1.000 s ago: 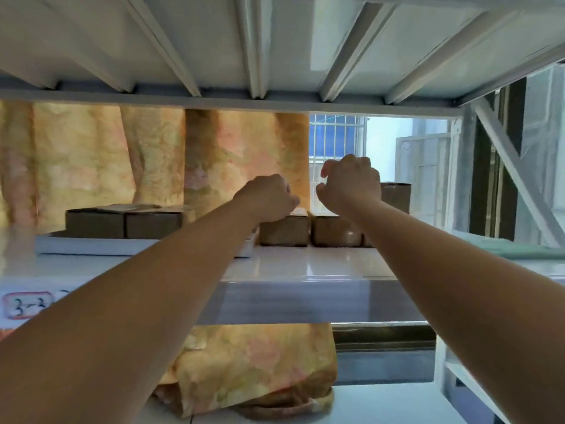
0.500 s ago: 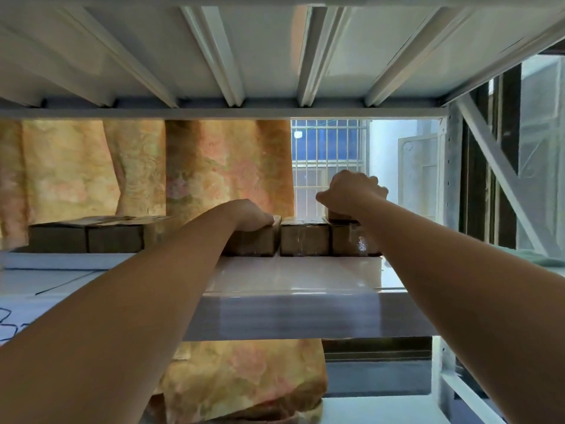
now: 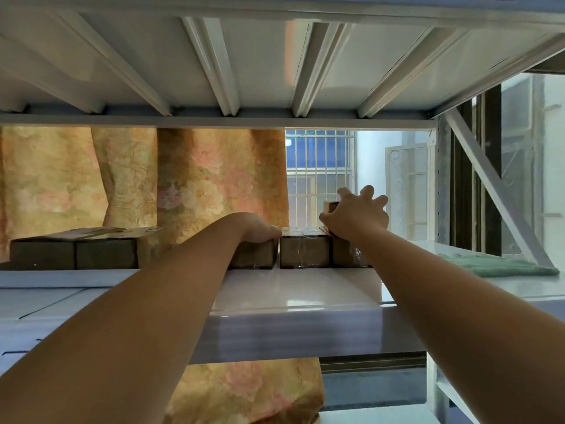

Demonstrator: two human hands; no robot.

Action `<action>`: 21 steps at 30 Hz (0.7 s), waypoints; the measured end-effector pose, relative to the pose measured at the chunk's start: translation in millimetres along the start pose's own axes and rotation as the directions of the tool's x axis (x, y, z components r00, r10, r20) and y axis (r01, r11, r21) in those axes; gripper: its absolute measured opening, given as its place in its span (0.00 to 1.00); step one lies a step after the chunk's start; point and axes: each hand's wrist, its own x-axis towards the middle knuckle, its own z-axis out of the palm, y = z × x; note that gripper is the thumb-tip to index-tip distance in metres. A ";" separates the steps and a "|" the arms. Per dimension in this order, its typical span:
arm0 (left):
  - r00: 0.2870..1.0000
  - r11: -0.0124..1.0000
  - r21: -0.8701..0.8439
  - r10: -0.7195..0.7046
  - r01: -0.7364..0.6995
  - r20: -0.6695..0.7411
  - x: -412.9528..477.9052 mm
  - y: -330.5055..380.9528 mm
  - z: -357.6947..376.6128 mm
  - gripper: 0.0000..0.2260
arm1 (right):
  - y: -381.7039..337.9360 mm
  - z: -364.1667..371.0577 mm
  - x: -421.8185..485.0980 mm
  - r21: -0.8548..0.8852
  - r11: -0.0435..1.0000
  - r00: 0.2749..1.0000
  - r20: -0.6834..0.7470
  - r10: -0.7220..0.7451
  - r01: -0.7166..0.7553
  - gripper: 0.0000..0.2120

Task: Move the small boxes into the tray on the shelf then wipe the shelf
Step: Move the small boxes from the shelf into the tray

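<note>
Three small brown boxes stand in a row on the white shelf (image 3: 305, 289). My left hand (image 3: 260, 232) lies over the top of the leftmost box (image 3: 253, 260), fingers curled on it. The middle box (image 3: 304, 252) is untouched. My right hand (image 3: 357, 214) hovers with fingers spread over the right box (image 3: 345, 255); its thumb is by another small box (image 3: 330, 206) stacked behind. At the left, a low white tray (image 3: 61, 278) holds two dark brown boxes (image 3: 42, 254) (image 3: 105, 254).
A green cloth (image 3: 501, 266) lies on the shelf at the right. A floral curtain (image 3: 198, 185) hangs behind the shelf, with a barred window (image 3: 321, 179) beside it. The ribbed underside of the upper shelf (image 3: 275, 56) is close overhead. A grey diagonal brace (image 3: 489, 185) stands at right.
My left hand has come down onto the leftmost box. My right hand has gone from a closed fist to spread fingers above the right boxes. The view has shifted left.
</note>
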 end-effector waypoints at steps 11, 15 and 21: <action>0.922 0.969 -0.242 -0.048 -0.050 -0.384 8.8 -13.9 -6.1 0.31 | -0.6 -0.5 -4.9 -0.009 0.999 0.995 -0.092 -0.040 0.039 0.25; 0.899 0.976 -0.218 -0.075 -0.024 -0.432 4.7 -30.4 -23.2 0.32 | -15.5 -6.9 -4.6 0.057 0.995 0.982 -0.175 -0.070 0.081 0.26; 0.915 0.982 -0.148 -0.165 0.117 -0.369 -5.3 -68.8 -41.6 0.37 | -62.5 -8.9 -11.3 0.242 0.956 0.979 -0.154 -0.131 0.166 0.27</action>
